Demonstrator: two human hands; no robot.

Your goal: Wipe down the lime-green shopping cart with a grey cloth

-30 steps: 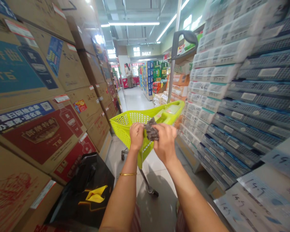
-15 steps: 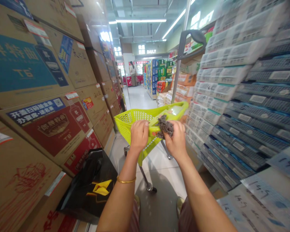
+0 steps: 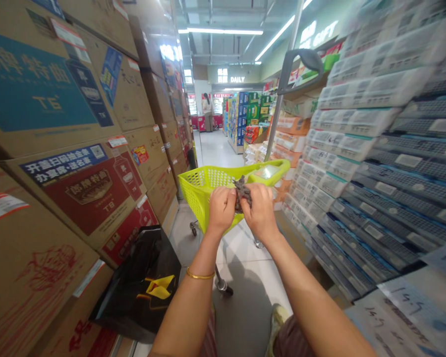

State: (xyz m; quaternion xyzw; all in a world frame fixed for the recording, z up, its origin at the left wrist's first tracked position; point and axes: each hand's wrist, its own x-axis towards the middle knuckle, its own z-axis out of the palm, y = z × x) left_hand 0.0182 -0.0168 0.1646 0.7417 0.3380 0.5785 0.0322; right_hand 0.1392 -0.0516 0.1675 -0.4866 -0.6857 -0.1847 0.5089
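A lime-green shopping cart (image 3: 195, 191) stands in front of me, its perforated basket tilted across the view. My left hand (image 3: 222, 207) is closed around the cart's near handle edge, a gold bangle on its wrist. Bunched up in my right hand (image 3: 259, 208) is a crumpled grey-brown rag (image 3: 242, 191), pressed against the handle beside my left thumb. The two hands are nearly touching, and they hide the middle of the handle. To their right, a pale panel (image 3: 265, 172) shines within the cart's green frame.
Stacked cardboard cartons (image 3: 89, 193) wall the left side, with a black bag (image 3: 144, 282) at their foot. Wrapped paper packs (image 3: 342, 146) and blue-grey packs (image 3: 379, 198) rise on the right. A grey trolley handle (image 3: 301, 69) stands by them. Down the aisle is a person (image 3: 207, 111).
My right hand has slid left along the handle with the rag, closing the gap to my left hand. My left hand has shifted slightly right.
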